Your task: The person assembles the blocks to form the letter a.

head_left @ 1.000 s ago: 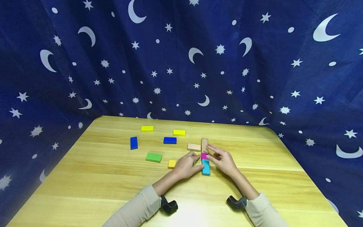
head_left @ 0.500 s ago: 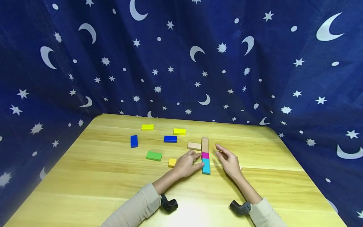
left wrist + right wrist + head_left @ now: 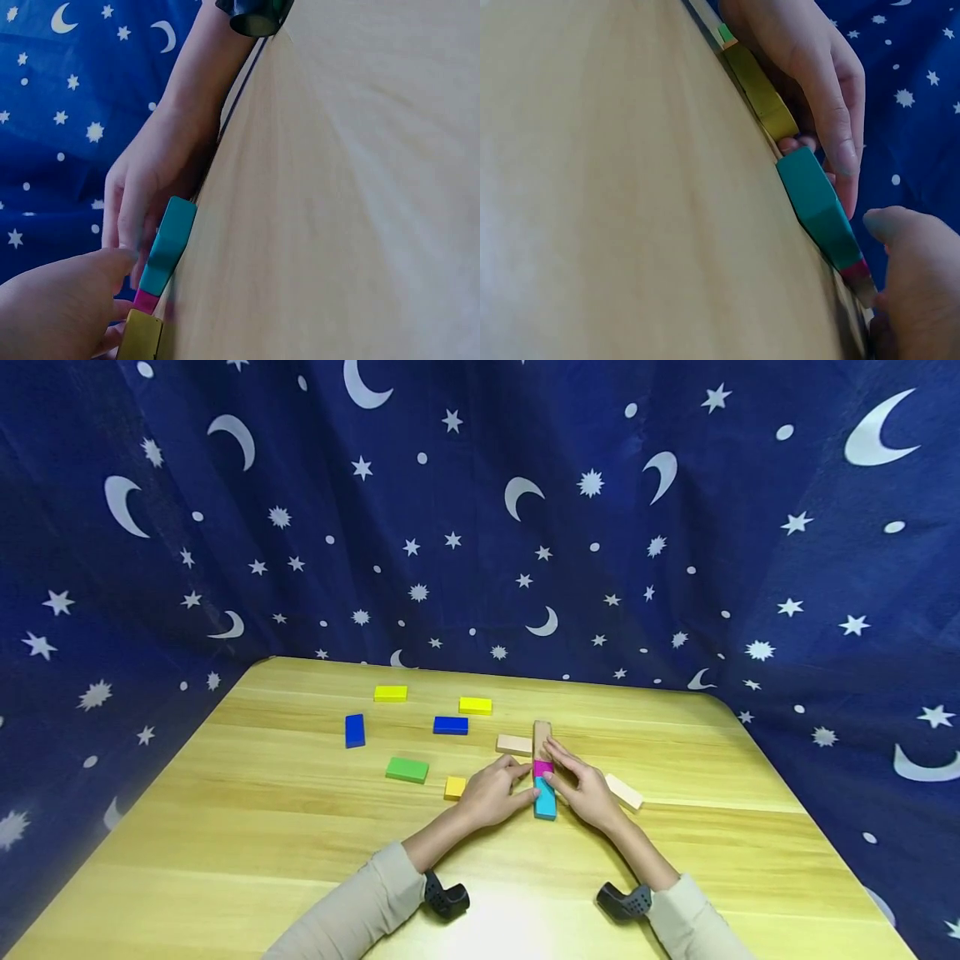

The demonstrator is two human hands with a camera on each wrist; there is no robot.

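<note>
In the head view a straight row of blocks runs away from me: a cyan block nearest, a short magenta block in the middle, a bare-wood block at the far end. My left hand is at the row's left side, thumb by the cyan block and forefinger by the magenta one. From the right, my right hand reaches the row with extended fingers, touching near the wood and magenta blocks. Another wood block lies crosswise at the row's left. The left wrist view shows the cyan block between both hands.
A pale wood block lies right of my right hand. Left of the row are an orange-yellow block, a green block, blue blocks and yellow blocks. A starry dark-blue curtain hangs behind the table.
My right hand drew away to the right from the row, then came back against it. The pale block beside it has come into view. My left hand stays in place.
</note>
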